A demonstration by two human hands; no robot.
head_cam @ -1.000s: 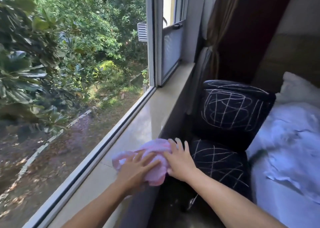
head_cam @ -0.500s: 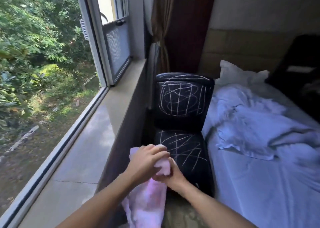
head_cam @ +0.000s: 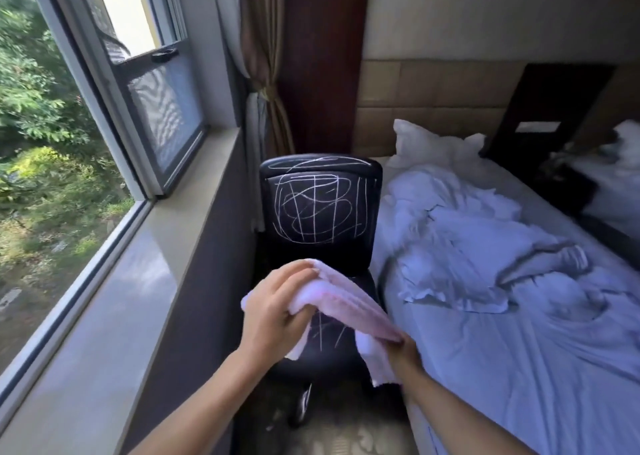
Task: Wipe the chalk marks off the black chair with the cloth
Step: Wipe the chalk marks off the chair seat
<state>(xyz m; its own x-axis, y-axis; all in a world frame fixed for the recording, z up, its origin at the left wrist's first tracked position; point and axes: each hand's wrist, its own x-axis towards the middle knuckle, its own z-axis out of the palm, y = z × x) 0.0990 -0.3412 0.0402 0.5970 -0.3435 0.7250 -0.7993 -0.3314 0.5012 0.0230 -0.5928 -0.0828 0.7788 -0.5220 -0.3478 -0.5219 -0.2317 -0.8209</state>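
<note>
A black chair (head_cam: 320, 208) stands ahead between the window wall and the bed, facing me. White chalk scribbles cover its backrest, and more lines show on the seat (head_cam: 325, 333) under the cloth. I hold a pink cloth (head_cam: 346, 302) stretched in the air above the seat. My left hand (head_cam: 273, 309) grips its upper left end. My right hand (head_cam: 403, 354) pinches its lower right end, with a flap hanging down beside the wrist. The cloth hides much of the seat.
A wide stone window sill (head_cam: 114, 316) runs along the left, with an open window (head_cam: 162, 108) above it. A bed with rumpled white bedding (head_cam: 485, 246) lies close on the chair's right. A tied curtain (head_cam: 266, 84) hangs behind the chair.
The cloth came off the sill and over to the chair. My hands, bunched together before, have spread apart and stretched it above the seat. My view turned right toward the chair and bed.
</note>
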